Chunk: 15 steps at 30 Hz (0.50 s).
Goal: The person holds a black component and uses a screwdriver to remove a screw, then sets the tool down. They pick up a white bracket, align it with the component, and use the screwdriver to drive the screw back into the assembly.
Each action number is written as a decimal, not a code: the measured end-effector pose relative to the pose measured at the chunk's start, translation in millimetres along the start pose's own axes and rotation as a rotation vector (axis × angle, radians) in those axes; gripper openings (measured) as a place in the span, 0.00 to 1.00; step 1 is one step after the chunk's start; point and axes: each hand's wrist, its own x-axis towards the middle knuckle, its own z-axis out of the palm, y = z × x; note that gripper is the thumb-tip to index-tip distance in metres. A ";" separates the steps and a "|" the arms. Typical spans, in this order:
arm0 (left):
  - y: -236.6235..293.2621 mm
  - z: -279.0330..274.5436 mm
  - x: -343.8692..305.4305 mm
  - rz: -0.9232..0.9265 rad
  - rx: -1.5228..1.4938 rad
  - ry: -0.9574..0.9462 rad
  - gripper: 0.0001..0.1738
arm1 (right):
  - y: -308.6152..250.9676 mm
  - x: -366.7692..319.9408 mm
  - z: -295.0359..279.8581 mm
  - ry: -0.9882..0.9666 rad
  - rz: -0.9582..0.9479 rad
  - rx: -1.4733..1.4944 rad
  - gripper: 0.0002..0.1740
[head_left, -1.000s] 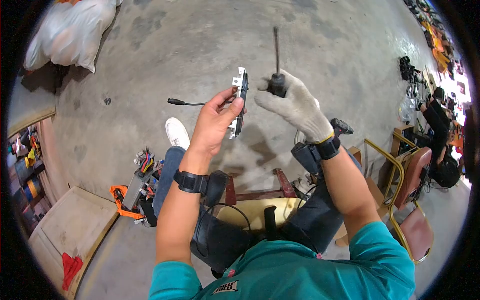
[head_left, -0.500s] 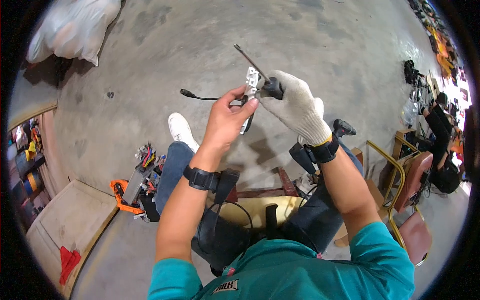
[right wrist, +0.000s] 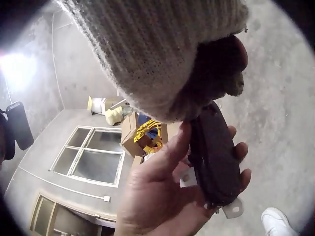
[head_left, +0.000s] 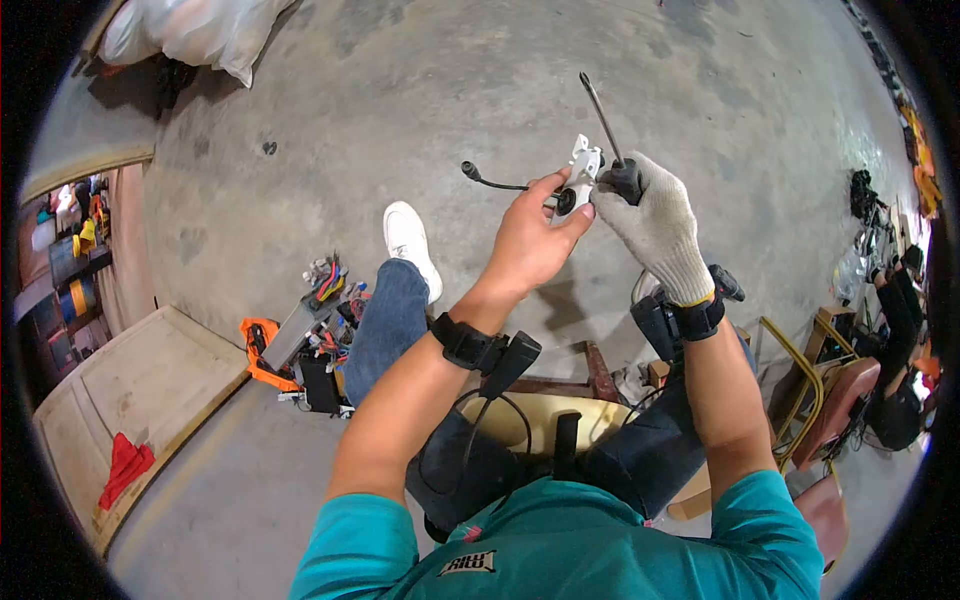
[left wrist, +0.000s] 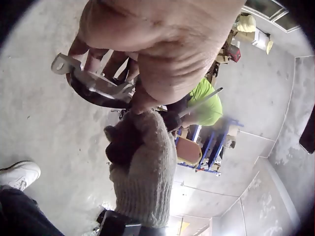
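Note:
Bare, my left hand (head_left: pixel 530 240) grips a slim black part with a white bracket (head_left: pixel 583 188) between thumb and fingers. A short black cable (head_left: pixel 500 185) with a plug on its end sticks out to the left. My right hand (head_left: pixel 655 225), in a knitted glove, holds a screwdriver (head_left: pixel 602 118) by its black handle, the shaft pointing up and away from the part. The gloved fingertips are right at the bracket's edge. In the right wrist view, the black face of the part (right wrist: pixel 216 157) shows with the bare fingers around it.
A cordless drill (head_left: pixel 727 283) lies by the right leg. Left of the legs are an orange frame (head_left: pixel 262 350) and a pile of coloured wires and connectors (head_left: pixel 325 280). A white board (head_left: pixel 150 370) with a red cloth (head_left: pixel 125 468) lies further left; chairs (head_left: pixel 835 410) stand at right.
The right hand has come over to the part from a short distance away. The left hand has turned the part so its white bracket shows more. The screwdriver swung left, then partly back upright.

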 end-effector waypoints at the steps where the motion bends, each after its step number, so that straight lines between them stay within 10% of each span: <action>1: -0.9 -0.3 0.2 -0.001 0.000 0.002 0.33 | 0.6 0.1 0.8 -0.002 -0.001 0.001 0.15; 15: 6.9 -10.7 3.5 -0.118 -0.141 -0.022 0.32 | 1.2 0.2 0.6 -0.030 -0.012 0.011 0.14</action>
